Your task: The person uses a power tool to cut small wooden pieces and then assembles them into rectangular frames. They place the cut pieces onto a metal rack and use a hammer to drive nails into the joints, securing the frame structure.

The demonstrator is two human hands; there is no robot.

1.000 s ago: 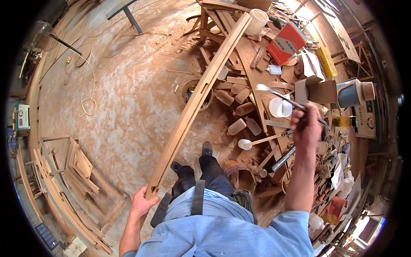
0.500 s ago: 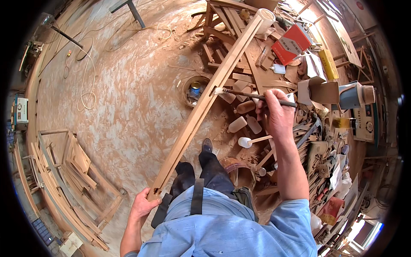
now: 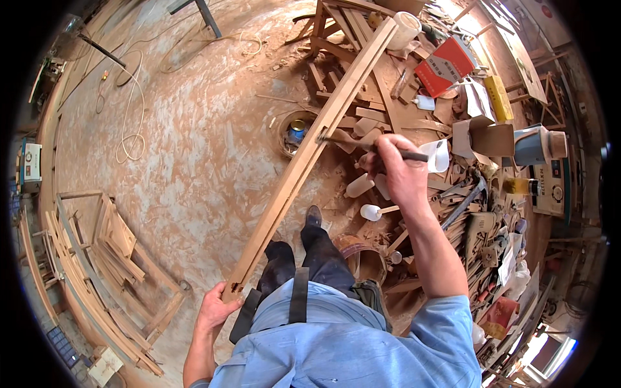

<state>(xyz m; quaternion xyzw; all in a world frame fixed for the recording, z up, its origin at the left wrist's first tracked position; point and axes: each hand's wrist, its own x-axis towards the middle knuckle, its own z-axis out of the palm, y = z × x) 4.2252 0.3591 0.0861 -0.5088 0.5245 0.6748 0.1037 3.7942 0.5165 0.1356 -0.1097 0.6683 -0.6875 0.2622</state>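
Note:
A long pale wooden rail [image 3: 283,195] slants from my waist up to the far right, with a groove along its side and slots cut into it. My left hand [image 3: 217,306] grips its near end, beside a notched slot. In my right hand [image 3: 402,173] is a slim brush [image 3: 414,156] with a dark handle, held over the middle of the rail. The tip of the brush meets a slot there, and its bristles hardly show now. Just past my right knuckles stands a white tub [image 3: 440,156].
Right of the rail lie offcuts, several plastic bottles [image 3: 359,186], a red box [image 3: 444,67] and an open cardboard box [image 3: 491,137]. A bucket [image 3: 362,255] stands by my legs. A round basin [image 3: 290,137] holds cans. Wooden frames [image 3: 123,258] lie at the left; a cable [image 3: 132,139] crosses the floor.
My right hand has moved left and slightly down, tipping the brush into the slot; its white bristles showed before. My left hand keeps its hold on the rail.

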